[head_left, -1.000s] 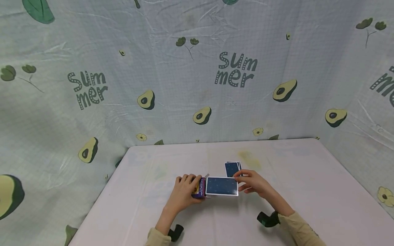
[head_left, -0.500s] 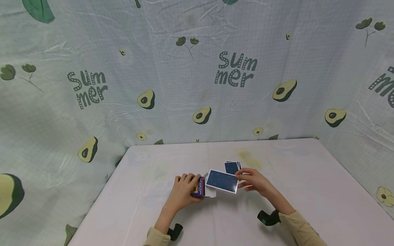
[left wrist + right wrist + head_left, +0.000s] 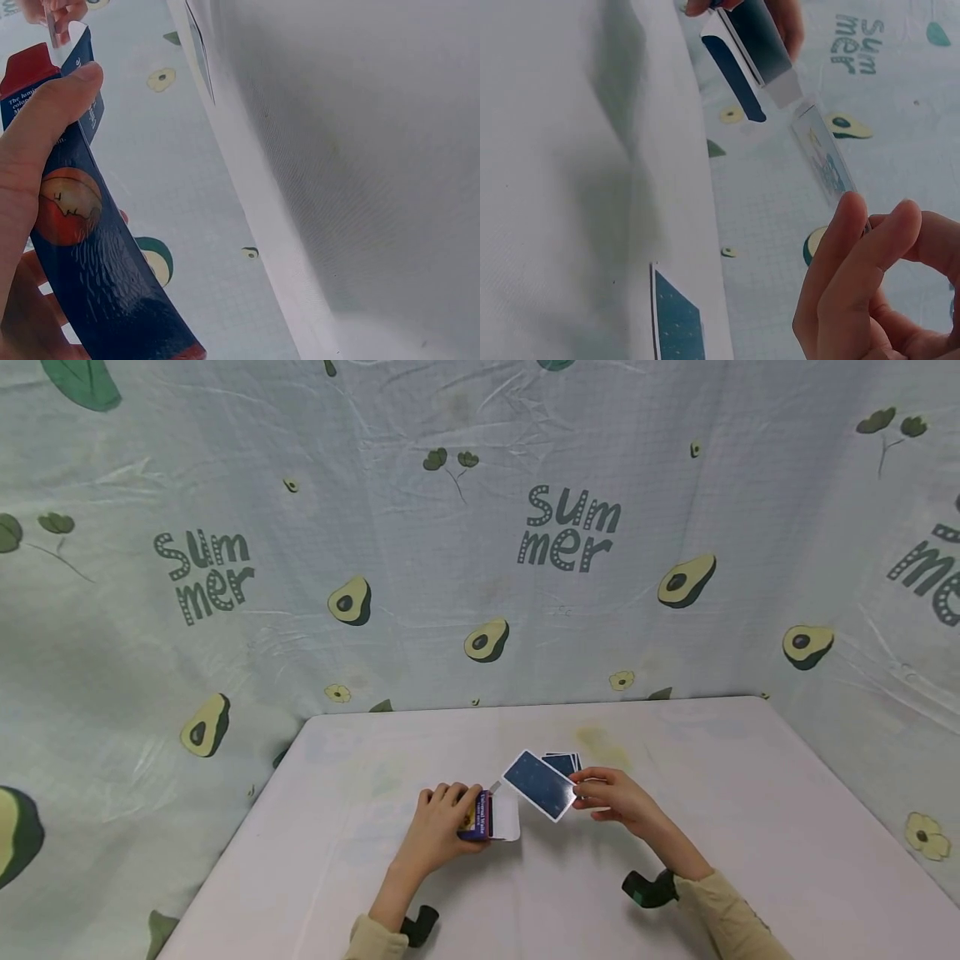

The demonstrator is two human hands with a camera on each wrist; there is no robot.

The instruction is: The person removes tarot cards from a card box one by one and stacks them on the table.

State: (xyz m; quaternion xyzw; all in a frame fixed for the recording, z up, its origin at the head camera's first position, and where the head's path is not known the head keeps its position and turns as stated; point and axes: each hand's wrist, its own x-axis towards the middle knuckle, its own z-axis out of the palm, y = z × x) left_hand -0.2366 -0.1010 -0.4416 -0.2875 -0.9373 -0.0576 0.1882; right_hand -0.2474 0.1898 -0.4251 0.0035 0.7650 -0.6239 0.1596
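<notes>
My left hand (image 3: 438, 827) grips a dark blue and purple card box (image 3: 476, 822), its mouth facing right with a white flap (image 3: 506, 817) out. In the left wrist view the box (image 3: 112, 262) shows a round orange face picture, with my thumb along its edge. My right hand (image 3: 618, 802) pinches one corner of a blue-backed card (image 3: 540, 785), held tilted above the table, apart from the box. Whether it is one card or a thin stack, I cannot tell. Behind it, partly hidden, several blue-backed cards (image 3: 561, 762) lie in a small pile.
The table (image 3: 375, 760) has a white cover with a yellowish stain (image 3: 603, 745). A printed curtain (image 3: 420, 552) with avocados hangs behind and at both sides. Dark wrist cameras sit on both forearms, low over the table.
The held card has come away from the box mouth, turning and rising up toward the pile, so the white flap now shows. My left hand stays nearly still; the head view shifts slightly.
</notes>
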